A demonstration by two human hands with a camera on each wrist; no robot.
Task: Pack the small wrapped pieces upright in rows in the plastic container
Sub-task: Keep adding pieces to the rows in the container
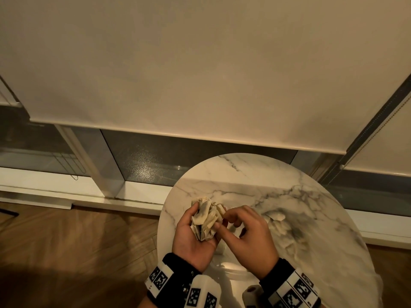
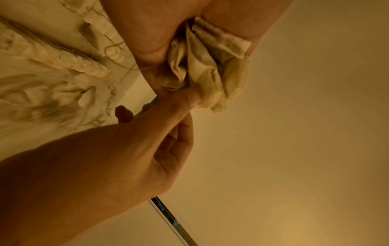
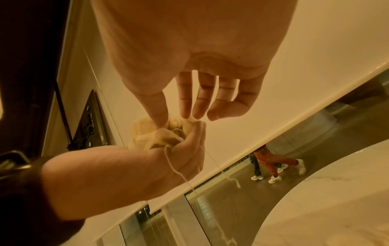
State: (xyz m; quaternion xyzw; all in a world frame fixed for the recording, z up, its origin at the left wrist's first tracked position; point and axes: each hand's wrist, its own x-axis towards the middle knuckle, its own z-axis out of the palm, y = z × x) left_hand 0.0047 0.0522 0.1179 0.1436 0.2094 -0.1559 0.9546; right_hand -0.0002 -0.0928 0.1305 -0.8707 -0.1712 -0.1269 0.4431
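Note:
My left hand (image 1: pixel 191 237) is turned palm up over the table's near left part and cups a bunch of small cream wrapped pieces (image 1: pixel 205 218) with thin strings. Seen from the left wrist, the bunch (image 2: pixel 210 66) fans out from the palm. My right hand (image 1: pixel 244 234) comes in from the right, fingers curled, and its fingertips (image 3: pixel 186 114) pinch at the bunch's near edge (image 3: pixel 162 138). More pieces lie in blurred see-through plastic (image 1: pixel 278 221) on the table to the right of my right hand. Whether that plastic is the container I cannot tell.
The round marble table (image 1: pixel 255 174) stands by a low window under a cream roller blind (image 1: pixel 200 74). Wooden floor (image 1: pixel 77 241) lies to the left. A small pale cylinder (image 1: pixel 251 292) sits between my wrists. Loose strings (image 3: pixel 179 171) hang from the bunch.

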